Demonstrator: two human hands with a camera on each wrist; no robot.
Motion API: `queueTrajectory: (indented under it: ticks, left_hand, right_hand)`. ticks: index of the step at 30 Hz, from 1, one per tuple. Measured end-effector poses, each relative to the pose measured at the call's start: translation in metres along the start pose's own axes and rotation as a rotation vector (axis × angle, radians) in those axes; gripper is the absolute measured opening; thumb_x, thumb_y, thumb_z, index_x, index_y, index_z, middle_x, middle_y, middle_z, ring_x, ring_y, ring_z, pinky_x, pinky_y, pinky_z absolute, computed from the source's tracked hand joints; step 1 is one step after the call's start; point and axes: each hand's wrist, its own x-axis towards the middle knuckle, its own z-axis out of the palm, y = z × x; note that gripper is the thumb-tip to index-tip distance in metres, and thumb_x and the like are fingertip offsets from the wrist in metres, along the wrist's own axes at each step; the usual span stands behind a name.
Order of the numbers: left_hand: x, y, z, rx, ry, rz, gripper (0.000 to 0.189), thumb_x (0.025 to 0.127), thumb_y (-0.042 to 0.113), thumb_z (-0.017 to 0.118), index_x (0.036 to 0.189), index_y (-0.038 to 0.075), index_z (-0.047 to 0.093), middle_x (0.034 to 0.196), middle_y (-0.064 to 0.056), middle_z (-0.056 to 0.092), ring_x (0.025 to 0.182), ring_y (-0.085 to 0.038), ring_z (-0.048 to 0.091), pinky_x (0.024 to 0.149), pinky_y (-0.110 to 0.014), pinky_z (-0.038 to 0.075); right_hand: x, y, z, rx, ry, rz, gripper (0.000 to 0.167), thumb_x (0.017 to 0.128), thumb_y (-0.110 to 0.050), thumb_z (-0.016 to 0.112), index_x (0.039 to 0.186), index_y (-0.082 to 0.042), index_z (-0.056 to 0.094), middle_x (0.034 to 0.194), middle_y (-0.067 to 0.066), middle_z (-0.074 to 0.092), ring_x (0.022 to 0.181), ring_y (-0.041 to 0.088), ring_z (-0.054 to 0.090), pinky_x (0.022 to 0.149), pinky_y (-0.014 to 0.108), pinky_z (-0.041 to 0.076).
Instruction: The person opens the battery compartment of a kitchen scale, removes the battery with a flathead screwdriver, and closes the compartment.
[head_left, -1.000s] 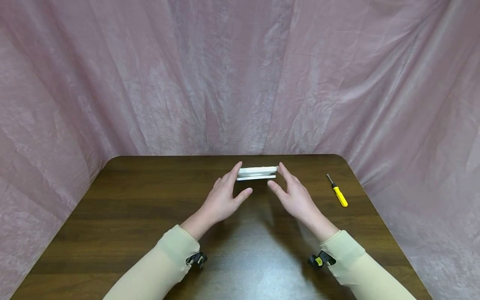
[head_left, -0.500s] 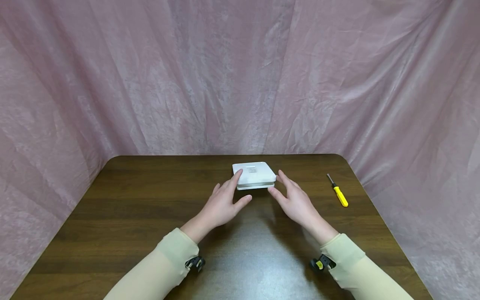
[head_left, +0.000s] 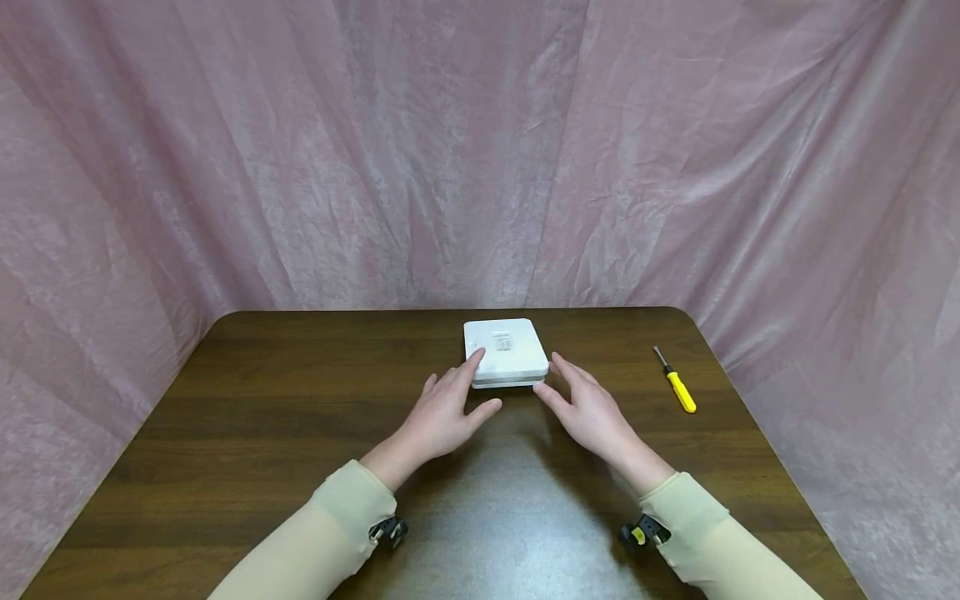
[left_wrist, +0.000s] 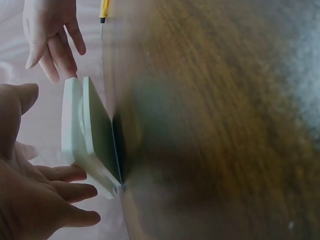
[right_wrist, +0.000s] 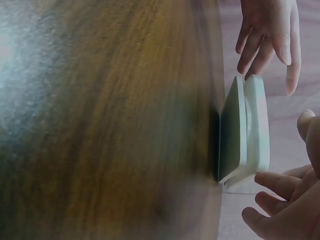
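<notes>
A flat white square device (head_left: 506,346), thick-bodied with a thinner plate beneath, is between my two hands. A small printed label shows on its upper face. My left hand (head_left: 442,408) has its fingertips at the device's left side, its thumb apart. On the opposite side, fingertips of my right hand (head_left: 592,408) touch it, fingers fairly straight. Both wrist views show the plate's dark underside, so the device (left_wrist: 72,120) appears raised off the table, its near edge higher. The gap between the device's layers is visible in the right wrist view. Its exact kind is unclear.
A yellow-handled screwdriver (head_left: 679,387) lies on the brown wooden table (head_left: 262,417), to the right of the right hand. Behind the table hangs a pink curtain (head_left: 480,167). Black wrist cameras sit at both light-coloured sleeve cuffs.
The device has turned between my hands: earlier only its front edge showed, now its labelled upper face is visible. Its near edge has come lower and closer. Both hands have lowered slightly; the screwdriver stays put.
</notes>
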Motion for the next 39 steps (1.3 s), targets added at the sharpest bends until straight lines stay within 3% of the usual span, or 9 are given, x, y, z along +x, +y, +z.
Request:
queueTrajectory:
  ticks: [13, 20, 26, 34, 39]
  left_hand:
    - [-0.007, -0.004, 0.01, 0.015, -0.071, -0.034, 0.084, 0.109, 0.044, 0.072, 0.175, 0.014, 0.03, 0.167, -0.019, 0.051, 0.152, -0.054, 0.045, 0.124, -0.079, 0.022]
    - [-0.009, -0.008, 0.01, 0.02, -0.089, -0.037, 0.084, 0.109, 0.048, 0.07, 0.176, 0.016, 0.03, 0.168, -0.018, 0.049, 0.153, -0.054, 0.043, 0.124, -0.078, 0.021]
    - [-0.007, -0.011, 0.006, 0.065, -0.092, -0.05, 0.081, 0.111, 0.048, 0.067, 0.175, 0.015, 0.032, 0.17, -0.018, 0.046, 0.154, -0.052, 0.042, 0.123, -0.079, 0.021]
    - [0.005, -0.019, 0.0, 0.124, -0.06, -0.073, 0.078, 0.112, 0.05, 0.064, 0.174, 0.014, 0.034, 0.176, -0.023, 0.033, 0.159, -0.056, 0.032, 0.124, -0.079, 0.019]
    - [0.015, -0.026, -0.002, 0.175, -0.04, -0.081, 0.076, 0.113, 0.051, 0.061, 0.174, 0.015, 0.035, 0.178, -0.022, 0.03, 0.161, -0.054, 0.027, 0.124, -0.079, 0.019]
  right_hand:
    - [-0.007, 0.008, 0.008, -0.039, -0.034, 0.006, 0.075, 0.113, -0.046, 0.063, 0.165, 0.004, 0.044, 0.15, 0.018, 0.067, 0.157, 0.045, 0.041, 0.125, 0.067, 0.033]
    - [-0.006, 0.012, 0.009, -0.05, -0.043, 0.0, 0.075, 0.114, -0.048, 0.062, 0.165, 0.004, 0.045, 0.148, 0.017, 0.069, 0.158, 0.045, 0.04, 0.125, 0.067, 0.032]
    - [-0.006, 0.01, 0.008, -0.093, -0.046, 0.008, 0.074, 0.113, -0.046, 0.063, 0.165, 0.003, 0.046, 0.162, 0.025, 0.054, 0.159, 0.046, 0.037, 0.122, 0.07, 0.036]
    - [-0.008, 0.011, 0.012, -0.264, -0.007, -0.186, 0.071, 0.109, -0.04, 0.073, 0.159, 0.007, 0.054, 0.162, 0.026, 0.053, 0.158, 0.05, 0.037, 0.123, 0.067, 0.036]
    - [-0.01, 0.01, 0.016, -0.333, 0.006, -0.255, 0.073, 0.107, -0.042, 0.074, 0.159, 0.005, 0.055, 0.164, 0.025, 0.051, 0.159, 0.048, 0.037, 0.124, 0.069, 0.032]
